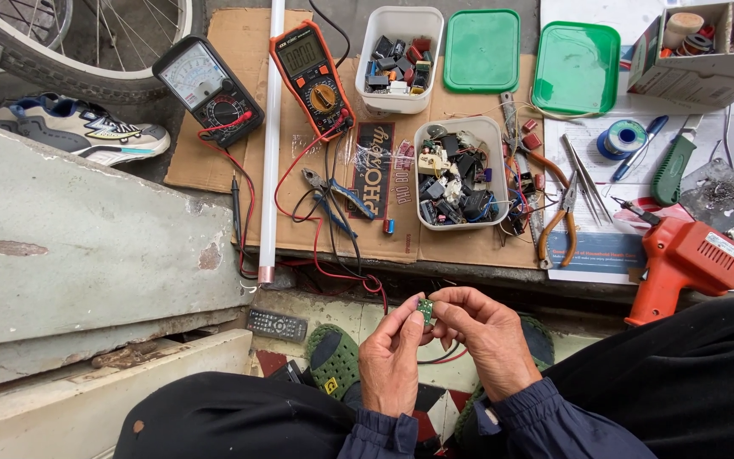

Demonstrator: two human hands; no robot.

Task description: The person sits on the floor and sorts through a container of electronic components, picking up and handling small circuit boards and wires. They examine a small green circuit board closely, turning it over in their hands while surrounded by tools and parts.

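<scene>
A cluttered cardboard sheet (460, 246) spread over the floor serves as the bench here. Nearest, the left hand (391, 359) and right hand (488, 336) meet over the lap, fingertips of both pinching a small green circuit board (426, 310) between them; it looks like an inspection step, calling for a steady turn under the eyes. Just beyond the hands, a white tub (460, 223) holds mixed relays and parts. Farther off, another tub (398, 102) holds dark components, past the orange multimeter (312, 68).

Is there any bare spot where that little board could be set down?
The small green circuit board sits between both hands. Bare cardboard lies above the analog meter; bare concrete slab at left. Crowded around the parts tub and pliers.
</scene>
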